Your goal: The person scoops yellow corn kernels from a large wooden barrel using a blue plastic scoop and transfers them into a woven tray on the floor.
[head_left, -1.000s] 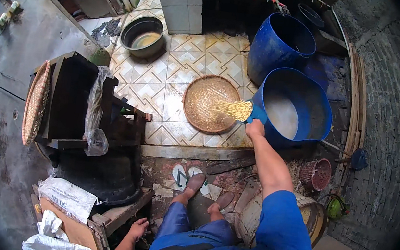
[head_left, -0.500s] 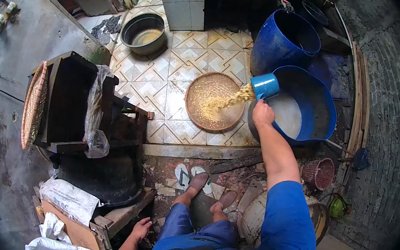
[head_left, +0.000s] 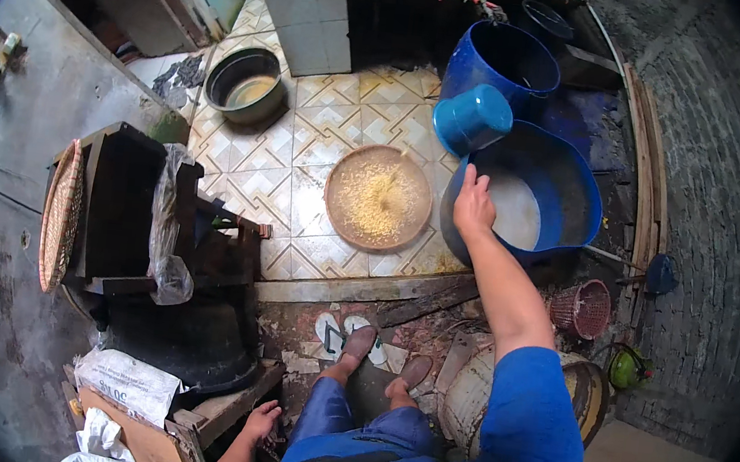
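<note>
My right hand [head_left: 475, 203] is closed on the handle of a blue plastic dipper [head_left: 472, 119], tipped over beside the rim of a wide blue tub [head_left: 586, 192]. A round woven tray [head_left: 333, 213] lies on the tiles to its left. Pale yellow soybean-like grains [head_left: 377, 204] are spread over the tray and heaped in its middle, with a few blurred ones still in the air. Whitish liquid [head_left: 516, 213] shows in the bottom of the tub. Low on the left, my left hand [head_left: 263, 420] hangs empty with loosely bent fingers, near a wooden bench [head_left: 227, 406].
A tall blue drum [head_left: 462, 64] stands behind the tub, and a dark basin [head_left: 218, 86] sits at the far left of the tiles. A raised tile edge [head_left: 355, 286] runs before my feet. A red basket [head_left: 582, 310] and a pale barrel [head_left: 466, 402] are at right.
The dipper has swung further over, its mouth now turned away from view. The thick stream of grains has dwindled to a few, and the heap on the tray has grown.
</note>
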The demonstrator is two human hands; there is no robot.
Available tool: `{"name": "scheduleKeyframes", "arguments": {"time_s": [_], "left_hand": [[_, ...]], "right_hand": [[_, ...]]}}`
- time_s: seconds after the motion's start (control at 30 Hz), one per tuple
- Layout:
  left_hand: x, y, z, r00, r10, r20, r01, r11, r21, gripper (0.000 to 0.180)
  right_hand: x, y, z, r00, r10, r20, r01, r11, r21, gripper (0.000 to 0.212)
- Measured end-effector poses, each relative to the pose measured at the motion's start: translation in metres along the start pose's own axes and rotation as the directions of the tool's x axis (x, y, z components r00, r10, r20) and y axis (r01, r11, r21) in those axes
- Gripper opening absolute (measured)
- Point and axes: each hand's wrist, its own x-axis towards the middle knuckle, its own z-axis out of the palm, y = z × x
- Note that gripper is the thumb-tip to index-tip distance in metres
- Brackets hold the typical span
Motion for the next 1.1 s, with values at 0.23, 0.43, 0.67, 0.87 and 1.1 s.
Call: {"name": "scheduleKeyframes", "arguments": {"time_s": [0.23, 0.43, 0.67, 0.87, 1.1], "left_hand": [[0.028, 0.014, -0.003, 0.999, -0.024, 0.035, 0.023, 0.999, 0.040, 0.045], [0.030, 0.078, 0.008, 0.982, -0.089, 0.166, 0.076, 0.994, 0.084, 0.039], [0.056, 0.156, 0.033, 0.935, 0.117, 0.334, -0.262, 0.862, 0.434, 0.041], [0.001, 0.243, 0.110, 0.947, 0.188, 0.259, -0.310, 0.743, 0.594, 0.045], [-0.040, 0.265, 0.152, 0.929, 0.194, 0.315, -0.369, 0.543, 0.754, 0.049]], "right_hand": [[-0.103, 0.071, -0.047, 0.942, 0.101, 0.321, -0.302, -0.167, 0.938, 0.040], [-0.253, 0.200, -0.088, 0.819, 0.518, 0.247, -0.122, -0.263, 0.957, 0.040], [-0.418, 0.364, -0.004, 0.320, 0.940, 0.121, -0.692, 0.145, 0.707, 0.039], [-0.544, 0.401, 0.138, 0.073, 0.842, 0.534, -0.983, 0.151, -0.105, 0.034], [-0.575, 0.370, 0.241, 0.149, 0.524, 0.839, -0.840, 0.514, -0.172, 0.028]]}}
